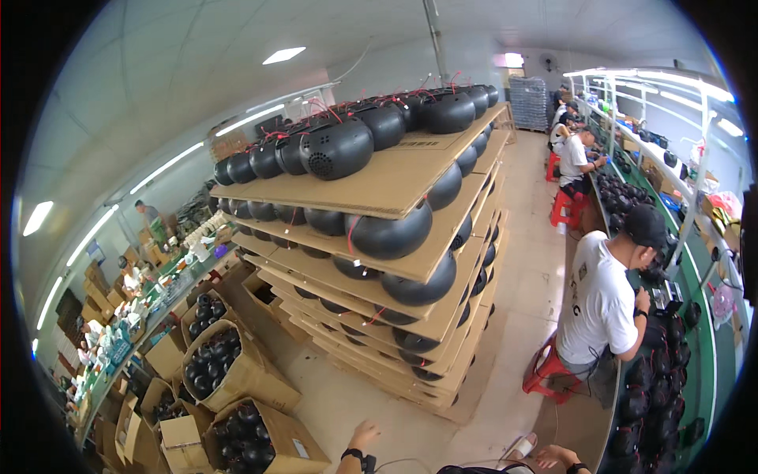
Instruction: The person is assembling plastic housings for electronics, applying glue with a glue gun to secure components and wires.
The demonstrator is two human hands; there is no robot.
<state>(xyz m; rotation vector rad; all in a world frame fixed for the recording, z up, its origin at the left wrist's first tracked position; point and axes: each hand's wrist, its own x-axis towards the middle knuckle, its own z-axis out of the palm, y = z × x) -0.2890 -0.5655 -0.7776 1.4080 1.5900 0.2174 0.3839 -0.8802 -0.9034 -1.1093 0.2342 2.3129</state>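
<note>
Low in the view, my left hand (365,435) hangs in front of the stack with its fingers loosely apart and nothing in them; a black band circles the wrist. My right hand (555,455) is at the lower edge, fingers loosely spread and holding nothing, near a sandalled foot (521,447). Ahead rises a tall stack of cardboard sheets (332,189) with layers of round black plastic housings between them. On its top sheet sit several more black housings (338,148), one with a perforated grille, with red wires sticking up. Neither hand touches the stack.
Cardboard boxes (272,379) full of black round parts stand at lower left, beside a cluttered long bench (150,316). At right, a person (596,300) in a white shirt sits on a red stool (545,375) at a green workbench (699,371) holding black parts. Others sit farther along.
</note>
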